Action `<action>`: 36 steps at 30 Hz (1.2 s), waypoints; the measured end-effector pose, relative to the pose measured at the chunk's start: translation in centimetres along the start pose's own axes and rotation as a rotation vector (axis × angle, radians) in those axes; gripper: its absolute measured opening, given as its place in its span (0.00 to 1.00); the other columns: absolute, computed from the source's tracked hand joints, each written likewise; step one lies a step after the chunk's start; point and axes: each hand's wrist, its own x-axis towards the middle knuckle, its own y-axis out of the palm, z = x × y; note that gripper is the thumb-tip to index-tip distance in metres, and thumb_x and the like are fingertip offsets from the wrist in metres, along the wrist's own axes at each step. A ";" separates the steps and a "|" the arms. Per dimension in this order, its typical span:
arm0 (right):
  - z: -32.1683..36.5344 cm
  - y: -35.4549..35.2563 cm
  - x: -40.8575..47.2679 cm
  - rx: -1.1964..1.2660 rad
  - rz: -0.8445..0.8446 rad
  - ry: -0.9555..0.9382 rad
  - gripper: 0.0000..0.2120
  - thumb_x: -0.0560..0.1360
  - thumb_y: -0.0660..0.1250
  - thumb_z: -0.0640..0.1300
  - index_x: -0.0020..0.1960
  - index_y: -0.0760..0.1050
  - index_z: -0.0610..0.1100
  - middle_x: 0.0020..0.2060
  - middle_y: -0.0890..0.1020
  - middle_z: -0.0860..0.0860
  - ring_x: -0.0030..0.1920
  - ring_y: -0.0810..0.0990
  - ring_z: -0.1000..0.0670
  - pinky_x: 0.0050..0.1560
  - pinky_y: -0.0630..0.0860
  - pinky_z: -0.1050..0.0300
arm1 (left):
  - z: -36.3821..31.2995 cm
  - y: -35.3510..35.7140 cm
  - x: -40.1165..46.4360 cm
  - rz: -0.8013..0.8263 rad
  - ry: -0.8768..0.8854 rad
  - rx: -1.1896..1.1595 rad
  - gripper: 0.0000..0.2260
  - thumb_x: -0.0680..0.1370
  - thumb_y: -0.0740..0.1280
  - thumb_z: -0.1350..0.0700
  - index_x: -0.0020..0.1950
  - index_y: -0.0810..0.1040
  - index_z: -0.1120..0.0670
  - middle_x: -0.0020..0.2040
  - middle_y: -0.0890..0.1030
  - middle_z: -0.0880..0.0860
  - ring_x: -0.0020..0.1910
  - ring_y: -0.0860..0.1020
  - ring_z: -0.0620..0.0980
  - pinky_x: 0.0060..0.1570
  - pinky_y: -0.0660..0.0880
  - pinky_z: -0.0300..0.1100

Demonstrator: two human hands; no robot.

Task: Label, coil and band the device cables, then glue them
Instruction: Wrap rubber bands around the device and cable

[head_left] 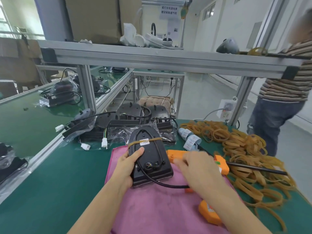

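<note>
While the left hand (130, 163) grips the black device (149, 157) on the pink cloth (152, 208) near the workbench's front edge, its cable (162, 183) already coiled, labelled and held by a rubber band (145, 141), gluing looks to be the step in hand. Blurred, the right hand (197, 168) hovers over the orange glue gun (179, 155) just beside the device; I cannot tell whether its fingers hold it. Next, I judge, the nozzle must reach the cable exit.
</note>
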 end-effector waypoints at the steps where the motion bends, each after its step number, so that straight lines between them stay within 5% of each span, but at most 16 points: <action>1: 0.0 0.8 -0.9 0.158 0.104 -0.020 0.21 0.79 0.60 0.53 0.32 0.71 0.42 0.33 0.77 0.44 0.36 0.76 0.45 0.34 0.66 0.53 | 0.0 0.1 0.1 -0.021 0.003 -0.011 0.15 0.73 0.74 0.58 0.58 0.79 0.58 0.41 0.85 0.61 0.33 0.83 0.58 0.29 0.80 0.49; 3: 0.4 2.8 -2.7 0.508 0.405 0.004 0.20 0.80 0.61 0.51 0.32 0.73 0.42 0.27 0.79 0.47 0.24 0.75 0.52 0.25 0.69 0.61 | 0.2 0.4 0.1 -0.053 0.016 -0.024 0.15 0.72 0.74 0.59 0.58 0.79 0.59 0.39 0.85 0.60 0.30 0.83 0.57 0.27 0.79 0.49; 5: 0.6 5.1 -3.6 0.841 0.533 0.129 0.18 0.81 0.60 0.49 0.36 0.75 0.42 0.27 0.78 0.49 0.20 0.73 0.55 0.20 0.68 0.63 | 0.3 0.7 0.1 -0.071 0.028 -0.028 0.16 0.72 0.74 0.59 0.58 0.79 0.59 0.39 0.85 0.59 0.30 0.83 0.57 0.27 0.79 0.48; 8: 0.2 7.2 -3.1 1.390 0.294 0.477 0.13 0.81 0.62 0.43 0.42 0.78 0.38 0.27 0.79 0.49 0.21 0.71 0.54 0.19 0.67 0.64 | 0.4 0.7 -0.1 -0.069 0.034 -0.028 0.16 0.72 0.75 0.59 0.59 0.79 0.58 0.40 0.85 0.60 0.32 0.83 0.58 0.28 0.79 0.50; 10: -0.3 7.5 -2.2 1.541 0.106 0.587 0.10 0.81 0.61 0.40 0.43 0.75 0.37 0.24 0.79 0.50 0.20 0.72 0.55 0.19 0.69 0.63 | 0.4 0.6 -0.2 -0.062 0.030 -0.025 0.16 0.72 0.75 0.59 0.58 0.79 0.57 0.41 0.85 0.60 0.33 0.84 0.59 0.29 0.79 0.50; 14: -0.7 7.4 -0.4 1.278 -0.127 0.341 0.09 0.80 0.63 0.40 0.41 0.74 0.42 0.28 0.78 0.51 0.26 0.74 0.55 0.27 0.70 0.60 | 0.3 0.7 -0.4 -0.034 0.030 -0.009 0.15 0.71 0.75 0.59 0.57 0.80 0.56 0.43 0.85 0.61 0.35 0.84 0.59 0.30 0.80 0.49; 18: -0.6 6.2 1.9 0.892 -0.155 0.040 0.08 0.79 0.63 0.41 0.41 0.74 0.44 0.31 0.75 0.51 0.33 0.70 0.50 0.36 0.67 0.53 | 0.4 0.9 -0.8 0.039 0.064 0.040 0.12 0.72 0.74 0.60 0.55 0.79 0.57 0.44 0.85 0.61 0.39 0.85 0.59 0.33 0.81 0.47; 21: -0.8 5.8 3.2 0.775 -0.120 -0.046 0.03 0.77 0.67 0.40 0.47 0.78 0.41 0.37 0.81 0.45 0.38 0.76 0.46 0.43 0.72 0.51 | 0.3 1.0 -1.0 0.075 0.082 0.046 0.10 0.73 0.73 0.61 0.53 0.79 0.57 0.43 0.85 0.61 0.38 0.85 0.59 0.32 0.81 0.46; 25: -1.8 5.5 4.9 0.889 -0.004 0.011 0.15 0.71 0.75 0.43 0.55 0.74 0.48 0.46 0.78 0.54 0.44 0.76 0.57 0.44 0.72 0.69 | 0.0 1.2 -1.2 0.117 0.062 0.029 0.13 0.70 0.74 0.59 0.54 0.80 0.57 0.45 0.85 0.62 0.39 0.84 0.60 0.33 0.81 0.48; 29: -2.1 5.2 5.8 1.291 0.396 0.210 0.17 0.73 0.73 0.45 0.58 0.77 0.41 0.49 0.85 0.46 0.45 0.85 0.48 0.44 0.80 0.56 | -0.5 1.8 -1.4 0.165 0.047 0.027 0.19 0.67 0.74 0.56 0.57 0.79 0.59 0.47 0.85 0.62 0.41 0.85 0.59 0.35 0.81 0.48; 33: -2.0 5.1 6.2 1.394 0.357 0.204 0.08 0.73 0.72 0.40 0.52 0.80 0.40 0.43 0.86 0.42 0.42 0.86 0.44 0.43 0.82 0.53 | -0.7 2.5 -2.0 0.203 0.047 0.051 0.21 0.69 0.73 0.57 0.61 0.77 0.60 0.49 0.85 0.61 0.41 0.84 0.57 0.36 0.81 0.46; 36: -2.0 5.3 6.4 1.429 0.281 0.246 0.09 0.74 0.71 0.40 0.52 0.79 0.38 0.39 0.86 0.42 0.37 0.85 0.45 0.37 0.81 0.55 | -0.5 2.3 -2.7 0.277 0.143 0.193 0.30 0.63 0.77 0.54 0.63 0.74 0.51 0.52 0.85 0.53 0.49 0.84 0.53 0.44 0.80 0.45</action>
